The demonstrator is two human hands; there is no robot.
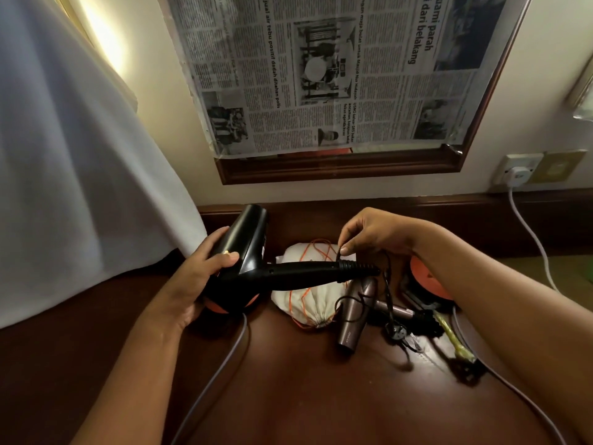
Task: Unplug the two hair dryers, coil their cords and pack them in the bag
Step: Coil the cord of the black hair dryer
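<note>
Gripping a glossy black plastic hair dryer by its barrel above the dark wooden table, left hand wrapping it, right hand pinching its thin black cord beside the ribbed handle end, white drawstring bag lying beneath.

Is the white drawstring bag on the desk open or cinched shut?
Shut. The white drawstring bag lies on the desk with its mouth gathered into tight pleats at the near end, orange cord looped over it.

newspaper, headline "parah dari belakang"
</note>
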